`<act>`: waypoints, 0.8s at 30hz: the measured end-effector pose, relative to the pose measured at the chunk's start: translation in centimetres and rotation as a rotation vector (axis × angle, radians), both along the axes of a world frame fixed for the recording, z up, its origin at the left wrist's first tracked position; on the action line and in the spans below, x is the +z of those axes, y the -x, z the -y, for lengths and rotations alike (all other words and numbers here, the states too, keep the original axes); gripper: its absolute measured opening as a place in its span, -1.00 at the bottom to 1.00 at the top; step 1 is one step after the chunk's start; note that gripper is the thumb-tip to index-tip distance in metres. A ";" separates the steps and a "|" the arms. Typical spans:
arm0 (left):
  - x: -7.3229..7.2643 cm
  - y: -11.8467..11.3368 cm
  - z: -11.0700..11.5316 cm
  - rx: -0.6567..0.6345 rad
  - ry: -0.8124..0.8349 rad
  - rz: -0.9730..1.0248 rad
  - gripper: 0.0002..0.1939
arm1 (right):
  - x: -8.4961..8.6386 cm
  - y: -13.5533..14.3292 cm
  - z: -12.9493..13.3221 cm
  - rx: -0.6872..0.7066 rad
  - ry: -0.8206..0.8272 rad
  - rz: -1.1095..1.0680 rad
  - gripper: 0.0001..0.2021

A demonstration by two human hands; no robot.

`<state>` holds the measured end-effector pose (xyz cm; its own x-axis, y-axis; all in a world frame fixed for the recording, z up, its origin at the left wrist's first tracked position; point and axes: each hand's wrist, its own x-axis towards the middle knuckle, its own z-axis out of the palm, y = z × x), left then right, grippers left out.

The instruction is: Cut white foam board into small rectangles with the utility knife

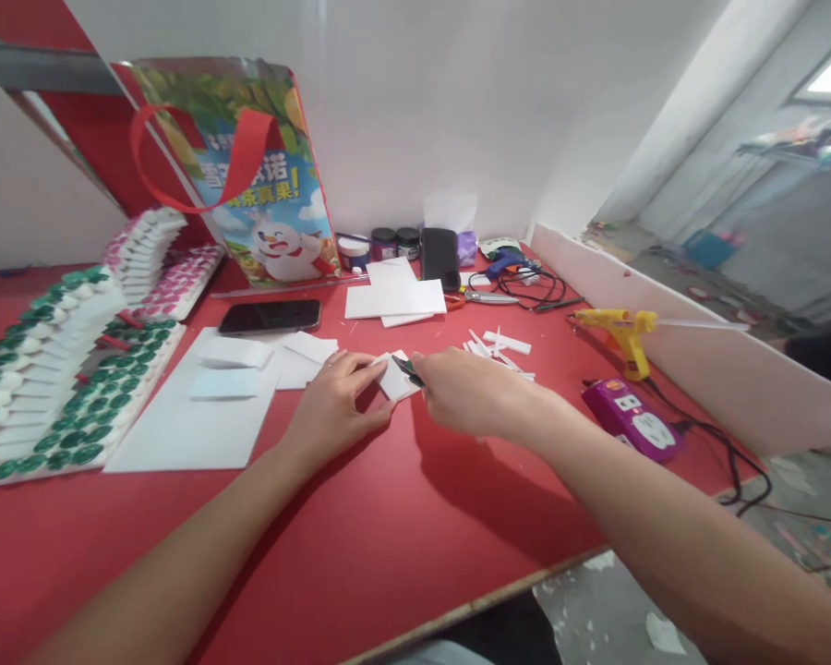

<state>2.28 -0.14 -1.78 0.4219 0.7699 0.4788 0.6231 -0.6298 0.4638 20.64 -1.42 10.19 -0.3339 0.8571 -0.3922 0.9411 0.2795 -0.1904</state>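
My left hand [339,404] is closed on the left side of a small white foam board piece [391,380], fingers along its upper edge and thumb near its lower corner. The piece lies on the red table. In my closed right hand [461,390] is a dark utility knife [406,368], its tip over the upper part of the piece. The hand hides most of its handle. Thin white offcut strips [497,346] are scattered just beyond my right hand. To the left of my left hand are white board pieces [297,360] and a large white sheet [186,434].
A yellow glue gun [620,332] and a purple power strip [633,420] stand at the right, with cables. Behind lie a phone [270,317], more white boards [396,300], scissors [490,297] and paint jars [383,244]. Green-dotted foam models [76,369] and a bag [249,175] occupy the left.
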 end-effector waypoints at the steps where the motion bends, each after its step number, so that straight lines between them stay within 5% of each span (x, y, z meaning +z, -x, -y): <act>1: 0.0 0.0 0.0 0.002 0.003 0.002 -0.58 | 0.0 -0.2 0.2 0.004 -0.001 0.010 -0.77; 14: -0.2 0.0 -0.1 0.038 0.052 0.028 -0.56 | 0.3 -1.8 5.5 0.006 0.003 0.151 -0.45; 17: -0.3 0.3 -0.2 0.026 0.074 0.060 -0.52 | 0.8 -2.9 6.1 -0.035 0.027 0.101 -0.53; 21: 0.1 0.8 -0.2 0.050 0.145 0.187 -0.43 | 1.1 -4.3 4.7 -0.223 -0.147 -0.038 -0.79; 24: 0.7 1.0 -0.1 0.096 0.124 0.275 -0.41 | -0.4 -3.4 2.2 -0.405 -0.286 -0.045 -0.73</act>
